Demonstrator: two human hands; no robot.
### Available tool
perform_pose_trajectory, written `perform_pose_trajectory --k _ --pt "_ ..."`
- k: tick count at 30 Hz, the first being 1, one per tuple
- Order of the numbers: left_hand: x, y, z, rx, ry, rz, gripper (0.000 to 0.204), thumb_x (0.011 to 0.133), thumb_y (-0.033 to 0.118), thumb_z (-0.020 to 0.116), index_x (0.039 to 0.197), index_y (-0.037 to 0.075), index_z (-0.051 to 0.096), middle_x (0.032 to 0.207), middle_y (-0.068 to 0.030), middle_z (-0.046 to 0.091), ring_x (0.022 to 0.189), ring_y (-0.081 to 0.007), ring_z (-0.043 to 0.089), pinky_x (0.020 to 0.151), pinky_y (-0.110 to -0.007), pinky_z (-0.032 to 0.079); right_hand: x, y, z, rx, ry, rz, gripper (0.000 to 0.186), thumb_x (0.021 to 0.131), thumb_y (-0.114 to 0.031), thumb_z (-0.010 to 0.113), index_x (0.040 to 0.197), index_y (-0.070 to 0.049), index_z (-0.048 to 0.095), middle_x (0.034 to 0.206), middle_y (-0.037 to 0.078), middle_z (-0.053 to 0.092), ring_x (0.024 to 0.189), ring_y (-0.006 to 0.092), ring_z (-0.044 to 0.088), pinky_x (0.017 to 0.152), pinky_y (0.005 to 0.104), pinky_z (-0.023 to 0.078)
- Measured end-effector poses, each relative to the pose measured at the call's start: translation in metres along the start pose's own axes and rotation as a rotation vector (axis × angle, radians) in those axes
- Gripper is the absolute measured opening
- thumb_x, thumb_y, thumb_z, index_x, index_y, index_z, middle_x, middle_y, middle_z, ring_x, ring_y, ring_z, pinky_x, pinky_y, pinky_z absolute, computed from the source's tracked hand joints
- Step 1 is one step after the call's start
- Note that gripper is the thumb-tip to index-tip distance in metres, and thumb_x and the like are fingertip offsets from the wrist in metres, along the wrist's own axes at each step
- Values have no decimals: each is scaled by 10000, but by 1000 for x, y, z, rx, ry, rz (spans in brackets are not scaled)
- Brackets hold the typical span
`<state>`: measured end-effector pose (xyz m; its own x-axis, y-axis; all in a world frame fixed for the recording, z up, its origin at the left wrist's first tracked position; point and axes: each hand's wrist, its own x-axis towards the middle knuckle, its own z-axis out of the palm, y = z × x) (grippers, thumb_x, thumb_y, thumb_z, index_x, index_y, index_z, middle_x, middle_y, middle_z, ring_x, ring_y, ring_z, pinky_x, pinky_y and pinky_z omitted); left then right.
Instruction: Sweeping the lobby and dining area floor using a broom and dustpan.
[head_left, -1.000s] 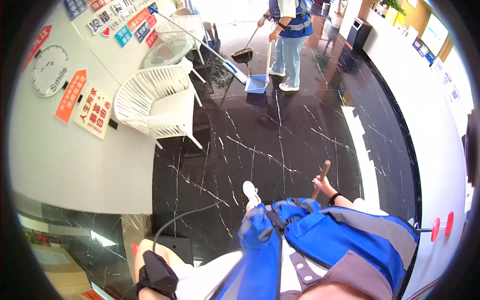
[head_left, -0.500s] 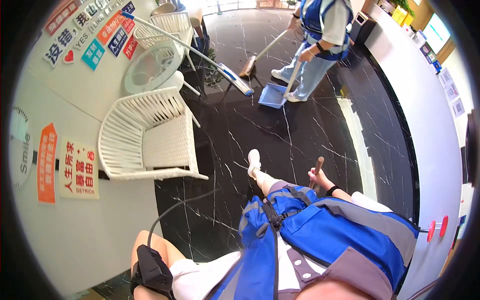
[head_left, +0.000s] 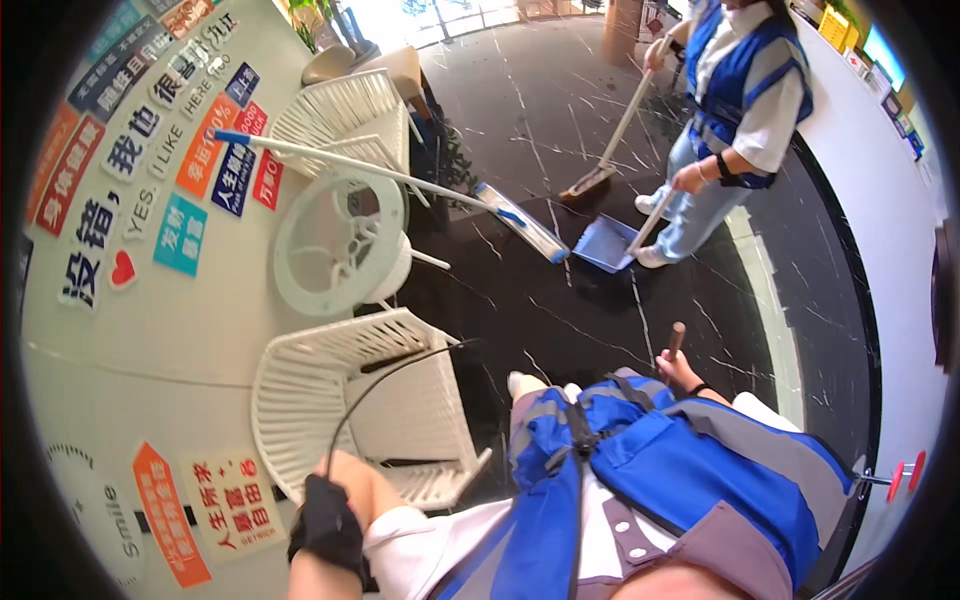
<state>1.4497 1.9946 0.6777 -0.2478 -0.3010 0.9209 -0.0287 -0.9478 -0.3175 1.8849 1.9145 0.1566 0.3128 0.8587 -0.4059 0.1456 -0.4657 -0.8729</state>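
My right hand (head_left: 682,371), beside the blue vest at my right side, is closed around a brown stick-like handle (head_left: 677,342). Its lower part is hidden behind my vest. My left arm is bent, with a black wrist device (head_left: 328,525) and a thin black cable on it. That arm leaves the picture at the lower edge, so the left hand is out of sight. Nearest to this arm is a white woven armchair (head_left: 410,420). Farther ahead, a flat mop (head_left: 525,225) lies with its head on the dark floor, its long handle slanting to the left wall.
A co-worker in a blue vest (head_left: 745,100) holds a broom (head_left: 625,125) and a long-handled blue dustpan (head_left: 603,243) beside the mop head. Left stand a round glass table (head_left: 335,240) and another white chair (head_left: 345,115). A white counter (head_left: 850,190) runs along the right.
The view has swung left and come forward; chair, table and co-worker now appear lower and farther right. My stepping foot has drawn back under the vest. The brown handle stays in my right hand.
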Motion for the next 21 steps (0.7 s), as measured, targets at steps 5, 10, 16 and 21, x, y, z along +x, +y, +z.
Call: perform_pose_trajectory --k 5,10,16,21 --pt "-115 -187 -60 561 332 -248 337 789 181 376 1073 1 378 1064 -91 425 971 -161 405 834 -325 334 57 -65 30 -116 96 19 212 710 -143 477 530 -46 420 473 14 434 440 108 435 406 261 349" --pt "-342 -369 -135 690 275 -1498 983 648 268 606 1209 122 -188 1294 -131 -16 1183 -283 84 925 -443 146 95 -119 49 -45 196 166 209 736 -158 465 563 -44 436 500 14 446 483 98 436 442 253 349" --pt "-525 -458 -222 315 291 -1911 746 662 280 608 1212 69 150 1091 -68 396 1025 -144 337 839 -382 254 137 -172 54 -188 284 160 237 740 -176 464 551 -37 431 492 18 443 474 106 439 438 261 348" --pt "-570 -498 -202 409 614 -1729 310 762 170 450 497 101 305 453 14 298 432 -92 309 555 -263 361 158 -181 51 -182 319 218 237 750 -177 454 550 -58 408 509 -7 421 496 81 407 451 241 323"
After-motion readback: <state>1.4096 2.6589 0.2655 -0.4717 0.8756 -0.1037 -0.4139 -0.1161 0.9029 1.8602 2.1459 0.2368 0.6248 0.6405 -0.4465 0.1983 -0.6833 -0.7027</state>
